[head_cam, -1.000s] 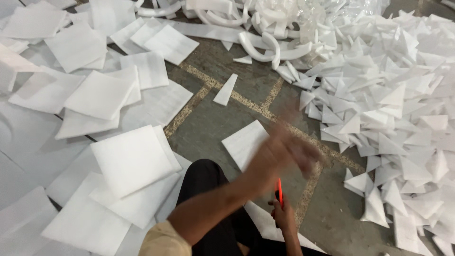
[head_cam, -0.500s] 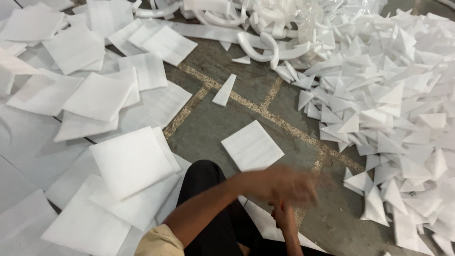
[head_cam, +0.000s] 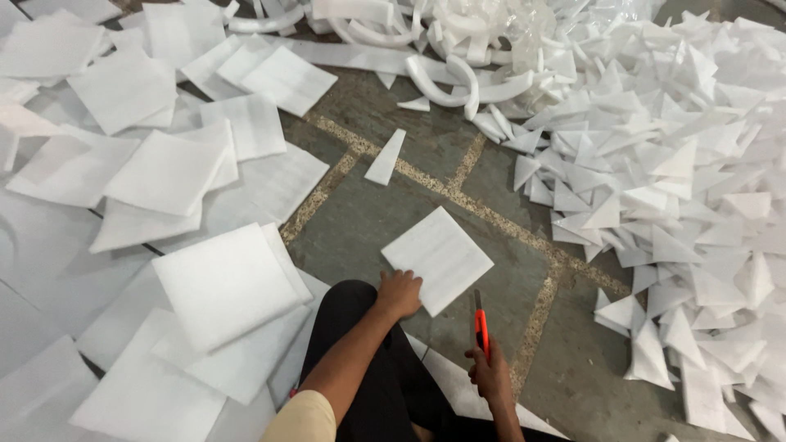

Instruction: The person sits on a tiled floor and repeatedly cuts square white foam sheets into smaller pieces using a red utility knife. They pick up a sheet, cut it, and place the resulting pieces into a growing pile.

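the left hand (head_cam: 399, 293) rests flat on the near corner of a square white foam sheet (head_cam: 438, 258), which lies on the stone floor (head_cam: 368, 221) just ahead of the person's knee. the right hand (head_cam: 491, 375) is clenched around an orange utility knife (head_cam: 481, 327), blade pointing up, just right of the sheet and not touching it. a heap of triangular foam offcuts (head_cam: 655, 180) lies to the right, stacked square sheets (head_cam: 221, 282) to the left.

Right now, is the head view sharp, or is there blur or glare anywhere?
Head view: sharp on the left hand, the foam square and the cutter in the right hand; even, soft light; the foam triangles look slightly washed out.
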